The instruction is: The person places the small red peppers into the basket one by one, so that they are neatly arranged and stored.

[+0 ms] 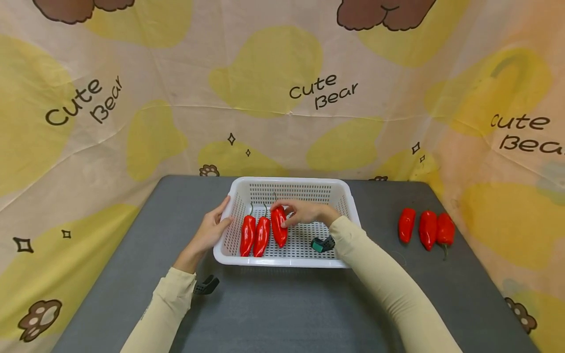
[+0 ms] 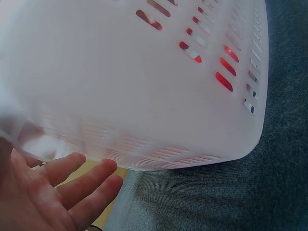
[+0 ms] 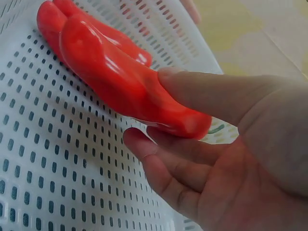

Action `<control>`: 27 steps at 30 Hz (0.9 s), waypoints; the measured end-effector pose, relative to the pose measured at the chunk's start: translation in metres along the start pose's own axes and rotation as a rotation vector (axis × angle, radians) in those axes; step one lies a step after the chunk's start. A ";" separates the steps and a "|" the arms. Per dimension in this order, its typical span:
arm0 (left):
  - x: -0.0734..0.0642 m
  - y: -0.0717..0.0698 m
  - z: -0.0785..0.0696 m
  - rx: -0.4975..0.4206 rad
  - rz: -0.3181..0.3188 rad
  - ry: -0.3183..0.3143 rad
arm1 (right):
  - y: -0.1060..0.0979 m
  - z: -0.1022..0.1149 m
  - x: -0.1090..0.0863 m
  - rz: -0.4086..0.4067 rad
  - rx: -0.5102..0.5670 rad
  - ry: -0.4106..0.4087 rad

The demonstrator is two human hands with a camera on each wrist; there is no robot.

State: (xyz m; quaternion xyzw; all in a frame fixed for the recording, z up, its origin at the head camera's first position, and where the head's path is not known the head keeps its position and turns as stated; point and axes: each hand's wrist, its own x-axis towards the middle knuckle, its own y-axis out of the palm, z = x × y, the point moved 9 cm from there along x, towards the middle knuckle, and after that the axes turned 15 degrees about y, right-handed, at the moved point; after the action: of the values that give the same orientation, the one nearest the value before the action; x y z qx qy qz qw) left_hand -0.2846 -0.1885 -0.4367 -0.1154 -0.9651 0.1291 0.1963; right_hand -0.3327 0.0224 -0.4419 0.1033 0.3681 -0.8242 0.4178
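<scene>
A white plastic basket (image 1: 282, 263) with slotted walls stands on the grey table. Inside its left half, two red peppers (image 1: 247, 236) with green stems lie side by side. My right hand (image 1: 304, 212) reaches into the basket and pinches a third red pepper (image 1: 279, 228) near its stem end. In the right wrist view, the thumb lies on top of that pepper (image 3: 110, 72) and the fingers are beneath it. My left hand (image 1: 211, 229) holds the basket's left rim. Several of its fingers (image 2: 91, 187) extend along the outer wall in the left wrist view.
On the table (image 1: 282, 314), right of the basket, lie three more red peppers (image 1: 427, 229), two of them close together. A printed cloth (image 1: 265, 73) hangs behind the table and along its sides. Dark straps (image 1: 206, 285) show at both wrists.
</scene>
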 end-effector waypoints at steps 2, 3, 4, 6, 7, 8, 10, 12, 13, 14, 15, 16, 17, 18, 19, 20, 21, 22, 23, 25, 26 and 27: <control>0.000 0.000 0.000 0.004 0.003 0.003 | 0.003 -0.001 0.000 0.015 -0.015 -0.001; 0.000 0.000 0.000 0.008 0.004 0.005 | 0.004 -0.001 0.001 0.022 -0.023 0.001; 0.000 0.000 0.000 0.008 0.004 0.004 | 0.005 -0.001 0.000 0.029 -0.028 -0.001; 0.000 0.000 0.001 0.003 0.002 0.002 | 0.006 -0.001 0.001 0.035 -0.039 0.007; 0.000 0.000 0.000 0.001 0.002 0.004 | 0.007 -0.002 0.001 0.042 -0.042 0.013; 0.000 0.000 0.000 -0.004 0.002 0.004 | 0.008 -0.003 0.002 0.050 -0.045 0.023; 0.000 0.000 0.000 -0.008 -0.002 0.002 | 0.010 -0.006 0.002 0.063 -0.049 0.050; 0.000 0.000 0.000 -0.008 -0.003 0.004 | 0.012 -0.007 0.002 0.082 -0.046 0.070; 0.000 0.000 -0.001 -0.008 -0.001 0.008 | 0.013 -0.007 0.001 0.090 -0.044 0.082; 0.000 0.000 -0.001 -0.008 -0.002 0.008 | 0.014 -0.008 0.000 0.092 -0.049 0.091; 0.000 0.000 -0.002 -0.008 -0.001 0.010 | 0.015 -0.007 0.000 0.092 -0.053 0.096; 0.000 0.000 -0.002 -0.007 0.000 0.012 | 0.016 -0.007 -0.001 0.096 -0.055 0.101; 0.000 0.000 -0.002 -0.009 0.001 0.012 | 0.016 -0.007 -0.001 0.099 -0.061 0.105; 0.000 0.000 -0.002 -0.009 0.001 0.012 | 0.017 -0.007 -0.002 0.100 -0.070 0.112; 0.000 0.000 -0.002 -0.009 0.002 0.012 | 0.017 -0.008 -0.002 0.101 -0.076 0.123; 0.000 0.000 -0.002 -0.008 0.002 0.008 | 0.018 -0.008 -0.003 0.104 -0.080 0.129; -0.001 -0.001 -0.001 -0.008 0.002 0.007 | 0.019 -0.008 -0.003 0.110 -0.082 0.135; -0.001 -0.001 -0.001 -0.009 0.001 0.003 | 0.019 -0.008 -0.003 0.115 -0.085 0.142; -0.001 -0.001 -0.001 -0.011 0.000 -0.001 | 0.020 -0.009 -0.003 0.120 -0.085 0.148; -0.001 0.000 -0.001 -0.016 0.001 -0.005 | 0.021 -0.009 -0.004 0.133 -0.077 0.159; -0.001 0.000 -0.001 -0.016 0.004 -0.006 | 0.022 -0.009 -0.004 0.138 -0.076 0.161; -0.001 0.000 -0.001 -0.018 0.004 -0.009 | 0.023 -0.009 -0.005 0.146 -0.075 0.165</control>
State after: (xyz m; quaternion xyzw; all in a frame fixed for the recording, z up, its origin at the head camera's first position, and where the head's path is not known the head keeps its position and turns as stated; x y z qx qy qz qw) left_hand -0.2831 -0.1889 -0.4364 -0.1183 -0.9669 0.1213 0.1909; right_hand -0.3137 0.0231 -0.4579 0.1816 0.4233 -0.7658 0.4487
